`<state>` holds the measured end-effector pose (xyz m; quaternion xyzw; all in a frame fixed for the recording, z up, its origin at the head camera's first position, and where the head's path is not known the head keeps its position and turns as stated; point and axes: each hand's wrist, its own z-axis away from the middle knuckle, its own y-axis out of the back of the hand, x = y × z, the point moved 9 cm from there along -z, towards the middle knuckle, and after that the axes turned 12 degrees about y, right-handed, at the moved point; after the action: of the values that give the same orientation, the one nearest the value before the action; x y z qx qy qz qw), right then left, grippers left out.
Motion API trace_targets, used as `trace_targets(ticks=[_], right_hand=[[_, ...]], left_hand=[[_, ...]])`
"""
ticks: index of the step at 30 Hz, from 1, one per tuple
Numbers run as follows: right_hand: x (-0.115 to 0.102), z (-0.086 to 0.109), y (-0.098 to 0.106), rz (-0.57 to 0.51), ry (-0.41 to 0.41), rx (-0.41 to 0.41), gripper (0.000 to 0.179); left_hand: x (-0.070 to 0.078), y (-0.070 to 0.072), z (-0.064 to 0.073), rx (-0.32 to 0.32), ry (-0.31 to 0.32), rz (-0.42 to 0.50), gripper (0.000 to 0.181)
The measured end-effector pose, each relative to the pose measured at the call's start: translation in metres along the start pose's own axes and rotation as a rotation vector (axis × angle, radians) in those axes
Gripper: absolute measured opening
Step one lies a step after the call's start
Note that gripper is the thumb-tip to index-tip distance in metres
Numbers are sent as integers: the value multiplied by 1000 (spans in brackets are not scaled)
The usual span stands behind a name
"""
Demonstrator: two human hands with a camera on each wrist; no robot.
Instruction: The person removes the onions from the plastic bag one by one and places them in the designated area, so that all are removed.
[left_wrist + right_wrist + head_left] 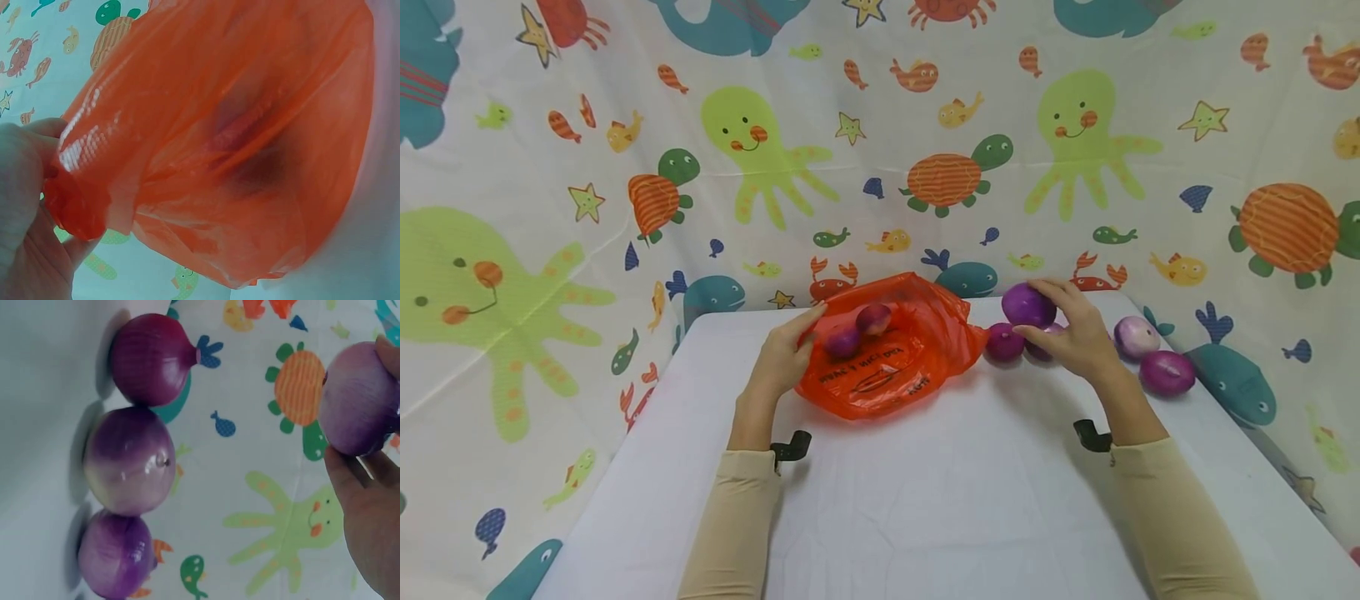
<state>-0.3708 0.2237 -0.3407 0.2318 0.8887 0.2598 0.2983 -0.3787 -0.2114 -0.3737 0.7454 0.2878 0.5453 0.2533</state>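
My left hand [781,357] grips the edge of an orange-red plastic bag [880,385], bunched between fingers and thumb in the left wrist view. Two round purple-red onions [842,341] show at the bag, and dark shapes appear through its film from the left wrist. My right hand [1081,337] holds a purple onion [1028,306], raised above the others, between thumb and fingers. Beneath it on the table is a darker red onion [1004,343]. In the right wrist view, a row of onions [130,461] stands left of the held onion [359,400].
A pale onion [1137,337] and a purple one [1167,372] lie at the right of the white-covered table [925,500]. Behind hangs a curtain [880,117] printed with sea animals. A black wrist mount [792,446] sits at each sleeve.
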Motion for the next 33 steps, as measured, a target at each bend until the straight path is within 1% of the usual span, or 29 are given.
trace_targets(ticks=[4, 8, 11, 18, 22, 24, 29, 33], right_hand=[[5, 4, 9, 0, -36, 8, 78], [5, 6, 18, 5, -9, 29, 73], [8, 7, 22, 5, -16, 30, 72], [18, 11, 28, -11, -133, -37, 72], [26, 15, 33, -6, -176, -65, 74], [29, 16, 35, 7, -185, -77, 73], [37, 19, 40, -3, -210, -115, 74], [41, 26, 45, -4, -276, -149, 72]], left_hand=[[1, 0, 0, 1, -2, 0, 59], [0, 0, 0, 1, -2, 1, 59], [0, -1, 0, 1, -1, 0, 60], [-3, -1, 1, 3, -1, 9, 60], [-3, -2, 1, 2, -4, 9, 60], [-3, -2, 0, 0, -1, 8, 60], [-2, 0, 0, 2, 1, 2, 61], [-1, 0, 0, 4, -2, 1, 61]])
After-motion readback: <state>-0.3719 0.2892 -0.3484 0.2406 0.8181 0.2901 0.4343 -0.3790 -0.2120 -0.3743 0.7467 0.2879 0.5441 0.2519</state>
